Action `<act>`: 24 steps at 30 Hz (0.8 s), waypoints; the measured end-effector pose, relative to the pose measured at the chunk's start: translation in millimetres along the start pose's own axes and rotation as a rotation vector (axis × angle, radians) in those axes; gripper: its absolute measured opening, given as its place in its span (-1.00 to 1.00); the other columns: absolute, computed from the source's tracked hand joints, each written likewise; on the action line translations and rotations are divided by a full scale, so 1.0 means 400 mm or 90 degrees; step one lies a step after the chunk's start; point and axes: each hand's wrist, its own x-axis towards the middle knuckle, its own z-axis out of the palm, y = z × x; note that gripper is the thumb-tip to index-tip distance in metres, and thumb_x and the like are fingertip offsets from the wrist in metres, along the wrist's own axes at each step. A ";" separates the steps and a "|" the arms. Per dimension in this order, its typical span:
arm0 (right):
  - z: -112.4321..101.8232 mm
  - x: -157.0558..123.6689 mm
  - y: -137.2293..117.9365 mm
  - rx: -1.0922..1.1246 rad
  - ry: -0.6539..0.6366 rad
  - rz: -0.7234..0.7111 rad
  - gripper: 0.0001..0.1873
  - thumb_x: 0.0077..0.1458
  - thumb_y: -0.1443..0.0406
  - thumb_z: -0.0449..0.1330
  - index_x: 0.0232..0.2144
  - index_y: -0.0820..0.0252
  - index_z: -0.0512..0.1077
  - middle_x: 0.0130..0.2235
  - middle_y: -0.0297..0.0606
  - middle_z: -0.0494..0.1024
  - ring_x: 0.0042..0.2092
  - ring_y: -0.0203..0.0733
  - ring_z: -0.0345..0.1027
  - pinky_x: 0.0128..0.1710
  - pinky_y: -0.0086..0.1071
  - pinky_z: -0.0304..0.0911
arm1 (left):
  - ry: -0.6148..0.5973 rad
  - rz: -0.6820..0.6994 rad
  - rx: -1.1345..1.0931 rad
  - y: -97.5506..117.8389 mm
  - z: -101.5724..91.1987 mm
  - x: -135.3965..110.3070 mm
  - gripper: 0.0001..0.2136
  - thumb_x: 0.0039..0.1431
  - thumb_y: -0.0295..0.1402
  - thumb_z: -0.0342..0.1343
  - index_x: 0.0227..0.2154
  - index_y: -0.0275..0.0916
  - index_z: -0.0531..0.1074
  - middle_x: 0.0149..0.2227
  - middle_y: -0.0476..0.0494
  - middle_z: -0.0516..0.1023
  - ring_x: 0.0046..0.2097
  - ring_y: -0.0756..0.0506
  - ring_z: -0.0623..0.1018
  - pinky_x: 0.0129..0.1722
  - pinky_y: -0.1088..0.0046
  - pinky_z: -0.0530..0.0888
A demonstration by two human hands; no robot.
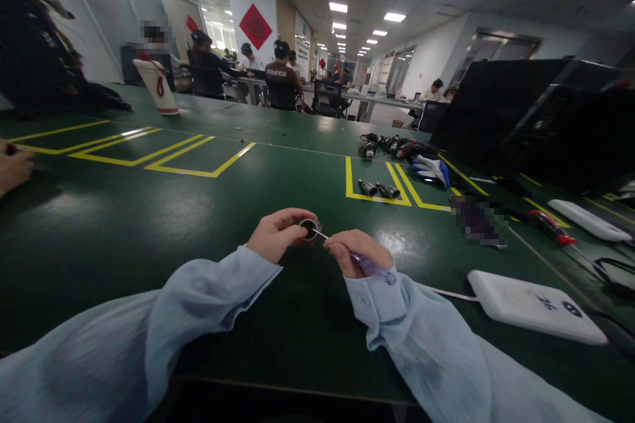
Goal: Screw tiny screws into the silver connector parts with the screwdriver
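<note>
Over the green table, my left hand (278,233) pinches a round metal part with a hollow opening (308,230), its mouth turned towards me. In my right hand (361,250) is a thin screwdriver (371,267) with a see-through purple handle. The screwdriver's shaft reaches to the opening of the metal part; where its tip touches inside cannot be made out. Two metal cylindrical connectors (378,190) lie further off, within a yellow taped frame (348,178).
Black cabled connectors (391,144) and a blue-and-white glove (430,170) lie at the back right. A white power bank (536,307), a red-handled screwdriver (550,226) and a blurred phone-like object (479,219) sit on the right. A paper cup (157,87) stands far left; another person's hand (14,166) shows at the left edge.
</note>
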 end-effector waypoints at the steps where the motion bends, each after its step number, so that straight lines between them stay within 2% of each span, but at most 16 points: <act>1: -0.004 0.003 -0.002 0.004 0.006 0.036 -0.85 -0.01 0.36 0.09 -0.53 0.20 0.45 -0.54 -0.28 0.52 -0.48 -0.32 0.38 -0.42 -0.45 0.30 | 0.002 0.006 -0.030 -0.008 -0.005 0.008 -0.70 -0.26 -0.45 0.16 -0.34 -0.32 0.43 -0.35 -0.12 0.53 -0.34 -0.09 0.53 -0.39 0.37 0.51; 3: -0.010 0.007 -0.002 0.011 0.010 0.132 -0.81 0.00 0.31 0.08 -0.56 0.19 0.45 -0.55 -0.28 0.51 -0.50 -0.31 0.38 -0.43 -0.43 0.30 | 0.024 0.043 -0.035 -0.026 -0.017 0.030 -0.57 -0.34 -0.48 0.22 -0.26 -0.31 0.39 -0.29 -0.13 0.51 -0.28 -0.10 0.51 -0.31 0.34 0.49; 5: -0.008 0.009 0.007 0.047 0.016 0.243 -0.81 -0.02 0.26 0.10 -0.55 0.20 0.45 -0.55 -0.27 0.51 -0.50 -0.29 0.38 -0.45 -0.42 0.30 | 0.054 0.109 0.022 -0.046 -0.034 0.057 -0.48 -0.41 -0.50 0.25 -0.22 -0.32 0.36 -0.27 -0.14 0.50 -0.25 -0.11 0.50 -0.21 0.31 0.46; 7: 0.002 0.006 0.025 0.120 0.030 0.355 -0.82 -0.07 0.21 0.15 -0.50 0.22 0.46 -0.51 -0.25 0.53 -0.49 -0.27 0.40 -0.45 -0.39 0.32 | 0.102 0.196 0.113 -0.066 -0.054 0.089 -0.52 -0.34 -0.47 0.22 -0.20 -0.32 0.35 -0.23 -0.17 0.48 -0.21 -0.12 0.49 -0.18 0.28 0.44; 10: 0.024 0.002 0.074 0.279 0.033 0.499 -0.73 -0.15 0.14 0.20 -0.43 0.22 0.47 -0.46 -0.23 0.56 -0.46 -0.25 0.43 -0.39 -0.35 0.34 | 0.135 0.322 0.297 -0.088 -0.086 0.139 -0.63 -0.22 -0.41 0.16 -0.23 -0.30 0.39 -0.21 -0.19 0.44 -0.16 -0.14 0.45 -0.16 0.29 0.41; 14: 0.043 0.008 0.154 0.465 0.018 0.644 -0.69 -0.11 0.09 0.13 -0.52 0.23 0.48 -0.52 -0.25 0.55 -0.50 -0.29 0.41 -0.41 -0.37 0.31 | 0.138 0.364 0.482 -0.088 -0.112 0.200 -0.71 -0.19 -0.39 0.14 -0.29 -0.28 0.42 -0.26 -0.16 0.43 -0.21 -0.13 0.42 -0.25 0.33 0.40; 18: 0.045 0.031 0.199 0.554 0.043 0.583 -0.84 -0.20 0.21 0.19 -0.53 0.19 0.44 -0.56 -0.32 0.55 -0.50 -0.30 0.41 -0.42 -0.41 0.30 | 0.099 0.373 0.615 -0.077 -0.109 0.249 -0.74 -0.25 -0.35 0.19 -0.40 -0.30 0.38 -0.34 -0.14 0.42 -0.27 -0.11 0.37 -0.24 0.34 0.34; 21: 0.054 0.047 0.203 0.569 0.074 0.540 -0.89 -0.25 0.32 0.21 -0.56 0.16 0.34 -0.58 -0.38 0.54 -0.52 -0.31 0.41 -0.44 -0.43 0.29 | 0.071 0.337 0.610 -0.078 -0.103 0.277 -0.72 -0.28 -0.31 0.20 -0.46 -0.30 0.30 -0.41 -0.08 0.36 -0.36 -0.05 0.34 -0.33 0.42 0.32; 24: 0.076 0.055 0.192 0.524 0.107 0.484 -0.87 -0.23 0.36 0.17 -0.56 0.15 0.25 -0.58 -0.39 0.54 -0.52 -0.29 0.42 -0.46 -0.42 0.29 | 0.017 0.308 0.586 -0.083 -0.100 0.288 -0.74 -0.23 -0.28 0.17 -0.49 -0.29 0.25 -0.48 -0.01 0.31 -0.44 0.01 0.31 -0.43 0.49 0.29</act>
